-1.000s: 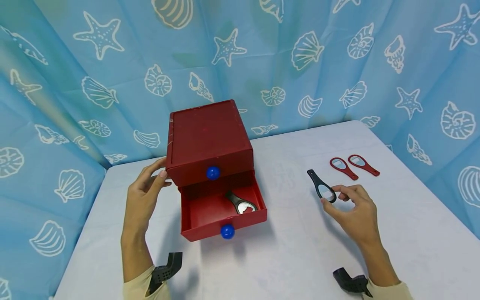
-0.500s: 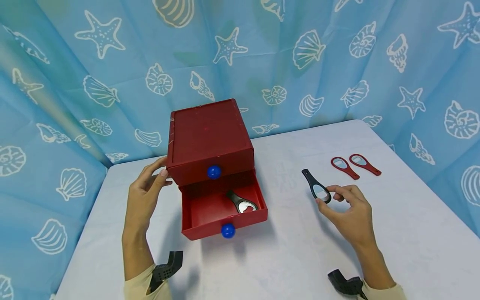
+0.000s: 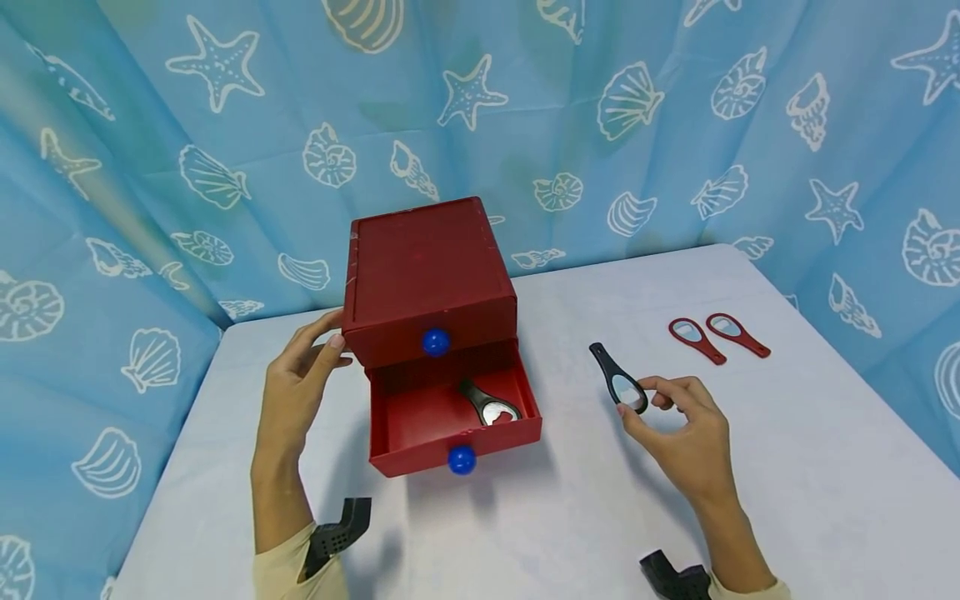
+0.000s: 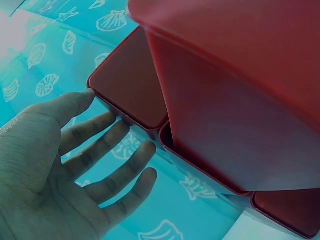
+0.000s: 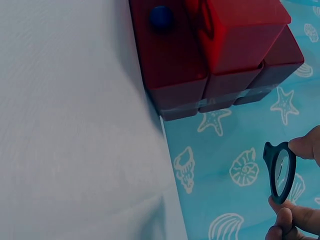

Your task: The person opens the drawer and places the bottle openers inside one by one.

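Note:
A red two-drawer box stands on the table with blue knobs; its lower drawer is pulled out. Inside that drawer lies a black-handled magnifying glass. My left hand is at the box's left side, its fingers loosely extended and the thumb at the edge, as the left wrist view shows. Held above the table to the right of the drawer, a black magnifying glass has its rim pinched between thumb and fingers of my right hand. Its handle points away to the upper left.
Two red magnifying glasses lie side by side on the white tablecloth, toward the right. Behind the table hangs a blue curtain printed with shells and starfish.
My right hand has carried the black magnifying glass leftward, nearer the open drawer. The left hand has stayed at the box's side. The whole view has shifted slightly.

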Demonstrator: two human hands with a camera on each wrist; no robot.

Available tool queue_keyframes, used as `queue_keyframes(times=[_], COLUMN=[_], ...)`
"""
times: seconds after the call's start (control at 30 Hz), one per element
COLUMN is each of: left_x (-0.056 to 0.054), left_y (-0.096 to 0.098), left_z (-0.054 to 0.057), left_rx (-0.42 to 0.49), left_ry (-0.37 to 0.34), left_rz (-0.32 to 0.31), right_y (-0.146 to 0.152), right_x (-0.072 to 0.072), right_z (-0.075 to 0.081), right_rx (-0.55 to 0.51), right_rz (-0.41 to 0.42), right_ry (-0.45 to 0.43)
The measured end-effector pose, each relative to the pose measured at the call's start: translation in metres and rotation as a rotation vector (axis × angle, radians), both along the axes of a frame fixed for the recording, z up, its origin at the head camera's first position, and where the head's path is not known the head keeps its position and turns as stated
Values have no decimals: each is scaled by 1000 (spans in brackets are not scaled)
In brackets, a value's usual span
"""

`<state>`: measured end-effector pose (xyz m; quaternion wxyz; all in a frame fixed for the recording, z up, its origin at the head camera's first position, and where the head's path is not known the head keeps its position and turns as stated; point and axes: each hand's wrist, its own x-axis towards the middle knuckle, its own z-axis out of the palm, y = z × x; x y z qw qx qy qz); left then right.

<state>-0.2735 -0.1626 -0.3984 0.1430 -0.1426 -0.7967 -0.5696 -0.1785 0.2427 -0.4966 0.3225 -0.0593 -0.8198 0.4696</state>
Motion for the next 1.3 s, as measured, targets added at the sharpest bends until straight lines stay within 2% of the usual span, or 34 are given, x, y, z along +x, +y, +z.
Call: queue_keyframes(times=[0.6, 0.93, 1.03, 1.2, 1.3], left_x=[-1, -2, -2, -3, -2], left_y=[2, 1, 0, -1, -2], left_z=[0, 1, 0, 0, 0], left_rx=[-21, -24, -28, -29, -27], left_ry=[1, 0, 0, -2, -5], left_rz=[21, 3, 8, 8, 8], right_y=[-29, -43, -51, -66, -72], right_x=[2, 3, 5, 14, 16], right_z=[12, 14, 21, 46, 54], right_rx=[-48, -71, -73, -70, -61], right_rz=[93, 116, 122, 152, 158], right_ry=[34, 34, 41, 79, 88])
